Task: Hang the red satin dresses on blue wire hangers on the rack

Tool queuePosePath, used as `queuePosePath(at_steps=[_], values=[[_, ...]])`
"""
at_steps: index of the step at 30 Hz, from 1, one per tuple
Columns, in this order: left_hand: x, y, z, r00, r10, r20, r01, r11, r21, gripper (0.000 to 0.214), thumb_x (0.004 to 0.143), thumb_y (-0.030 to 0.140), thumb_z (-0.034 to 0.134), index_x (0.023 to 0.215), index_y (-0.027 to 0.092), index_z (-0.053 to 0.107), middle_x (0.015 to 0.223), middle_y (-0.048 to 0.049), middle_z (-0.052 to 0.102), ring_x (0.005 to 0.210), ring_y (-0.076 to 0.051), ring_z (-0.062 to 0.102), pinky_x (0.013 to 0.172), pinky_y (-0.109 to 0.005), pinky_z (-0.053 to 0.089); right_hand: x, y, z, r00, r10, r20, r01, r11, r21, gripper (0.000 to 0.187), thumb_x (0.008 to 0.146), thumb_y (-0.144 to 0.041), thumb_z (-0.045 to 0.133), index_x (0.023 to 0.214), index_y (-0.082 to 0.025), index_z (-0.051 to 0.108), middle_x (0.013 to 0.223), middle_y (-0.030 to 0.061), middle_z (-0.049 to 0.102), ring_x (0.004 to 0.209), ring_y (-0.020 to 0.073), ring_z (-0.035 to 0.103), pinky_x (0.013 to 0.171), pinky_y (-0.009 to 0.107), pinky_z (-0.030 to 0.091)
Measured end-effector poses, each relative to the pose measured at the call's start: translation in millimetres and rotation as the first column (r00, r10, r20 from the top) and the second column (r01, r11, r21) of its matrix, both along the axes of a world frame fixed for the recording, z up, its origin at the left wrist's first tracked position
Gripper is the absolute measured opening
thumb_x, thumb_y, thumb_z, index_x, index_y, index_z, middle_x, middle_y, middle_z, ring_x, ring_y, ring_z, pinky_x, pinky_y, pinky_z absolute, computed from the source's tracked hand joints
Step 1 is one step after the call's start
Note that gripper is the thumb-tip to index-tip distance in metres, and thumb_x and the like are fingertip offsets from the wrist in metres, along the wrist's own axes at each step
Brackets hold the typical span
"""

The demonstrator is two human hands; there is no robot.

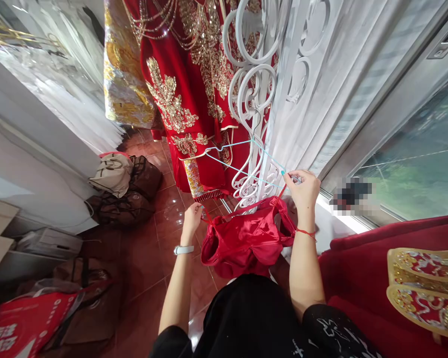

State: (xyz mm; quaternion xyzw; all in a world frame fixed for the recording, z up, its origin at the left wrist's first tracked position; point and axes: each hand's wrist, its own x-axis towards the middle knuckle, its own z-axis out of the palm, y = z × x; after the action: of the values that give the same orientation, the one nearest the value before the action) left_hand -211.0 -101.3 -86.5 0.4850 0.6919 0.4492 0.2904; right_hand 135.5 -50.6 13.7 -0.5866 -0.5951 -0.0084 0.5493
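A shiny red satin garment (246, 233) with thin straps hangs between my two hands, just in front of my body. My left hand (193, 216), a pale watch on its wrist, is closed with the fingertips pinching the garment's left strap. On the other side, my right hand (304, 188) pinches the right strap at the right end of a light blue wire hanger (229, 145). The hanger's hook is up against a white scrollwork metal stand (257, 82). Its left end is free of the strap, above and apart from my left hand.
Red and gold embroidered costumes (179, 94) hang behind the hanger. Brown bags (145, 174) sit on the red tiled floor (142, 268) at left, with a red printed bag (33, 323) nearer. A glass door (414, 144) stands at right, above another red costume (358, 278).
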Motion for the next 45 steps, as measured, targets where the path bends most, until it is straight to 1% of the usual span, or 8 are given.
queuePosePath(at_steps=[11,17,25,29,32,37,40,45], values=[[-12.8,62.7,121.5,0.987,0.059,-0.152,-0.041,0.992,0.122,0.012,0.083,0.014,0.057,0.077,0.017,0.067,0.057,-0.0001,0.059,0.055,-0.015,0.057,0.062,-0.027,0.045,50.8,42.0,21.5,0.98,0.035,0.196,-0.063,0.989,0.138,0.02,0.073,-0.027,0.068,0.057,-0.025,0.056,0.058,-0.0005,0.059,0.062,0.0175,0.053,0.059,0.03,0.037],[26.8,80.2,146.0,0.983,-0.069,-0.173,0.09,0.989,0.115,0.017,0.084,0.009,0.054,0.077,0.017,0.067,0.055,0.0021,0.057,0.05,-0.013,0.058,0.058,-0.025,0.047,50.1,49.3,17.5,0.98,0.045,0.193,-0.07,0.99,0.124,0.02,0.073,-0.028,0.069,0.058,-0.024,0.057,0.059,-0.0011,0.058,0.063,0.0173,0.052,0.061,0.03,0.037],[44.6,96.8,137.0,0.991,-0.13,0.0,0.129,0.982,0.137,0.015,0.084,0.011,0.05,0.078,0.015,0.063,0.053,0.002,0.057,0.053,-0.015,0.064,0.059,-0.024,0.049,18.7,58.6,3.5,0.98,-0.035,0.198,0.031,0.999,0.023,0.011,0.079,-0.034,0.068,0.083,-0.023,0.068,0.088,0.0063,0.064,0.099,0.0285,0.055,0.099,0.05,0.039],[53.4,103.6,129.7,0.982,-0.153,-0.108,0.17,0.97,0.171,0.02,0.087,0.009,0.047,0.077,0.015,0.063,0.068,-0.0028,0.061,0.06,-0.016,0.065,0.07,-0.03,0.055,-31.2,41.2,-13.7,0.991,-0.107,0.082,0.104,0.993,0.05,0.043,0.078,-0.031,0.066,0.12,-0.023,0.067,0.129,0.0164,0.055,0.132,0.0387,0.044,0.11,0.063,0.03],[55.5,91.1,119.0,0.958,-0.142,-0.25,0.21,0.94,0.268,0.024,0.09,0.009,0.043,0.095,0.014,0.067,0.101,-0.0112,0.065,0.091,-0.021,0.069,0.092,-0.037,0.055,-80.8,29.4,-23.2,0.987,0.14,0.077,-0.142,0.99,0.022,0.039,0.088,-0.023,0.053,0.125,-0.023,0.066,0.127,0.0162,0.062,0.13,0.0335,0.051,0.115,0.058,0.033],[48.0,27.1,82.9,0.917,-0.212,-0.339,0.336,0.868,0.367,0.062,0.093,0.018,0.047,0.154,0.025,0.04,0.16,-0.0161,0.032,0.131,-0.023,0.055,0.11,-0.041,0.048,-145.0,34.1,-26.9,0.759,0.616,0.211,-0.553,0.781,-0.291,0.041,0.1,-0.032,0.056,0.14,-0.028,0.06,0.122,0.0092,0.074,0.12,0.0283,0.062,0.125,0.058,0.019],[33.9,-14.4,44.1,0.889,-0.174,-0.424,0.302,0.919,0.255,0.06,0.086,0.018,0.057,0.145,0.024,0.05,0.149,-0.0149,0.043,0.138,-0.028,0.051,0.117,-0.047,0.043,-157.6,40.6,-28.9,0.791,0.59,0.162,-0.519,0.787,-0.333,0.03,0.101,-0.04,0.059,0.126,-0.028,0.07,0.106,0.0061,0.079,0.111,0.0269,0.065,0.123,0.06,0.015],[5.4,-39.4,-4.1,0.888,-0.119,-0.444,0.098,0.993,-0.069,0.028,0.078,0.013,0.057,0.105,0.018,0.062,0.092,-0.0056,0.06,0.08,-0.021,0.062,0.085,-0.039,0.054,-158.7,39.2,-36.2,0.859,0.493,0.14,-0.433,0.844,-0.316,0.024,0.102,-0.042,0.057,0.109,-0.028,0.075,0.096,0.004,0.079,0.098,0.0245,0.066,0.12,0.053,0.019]])
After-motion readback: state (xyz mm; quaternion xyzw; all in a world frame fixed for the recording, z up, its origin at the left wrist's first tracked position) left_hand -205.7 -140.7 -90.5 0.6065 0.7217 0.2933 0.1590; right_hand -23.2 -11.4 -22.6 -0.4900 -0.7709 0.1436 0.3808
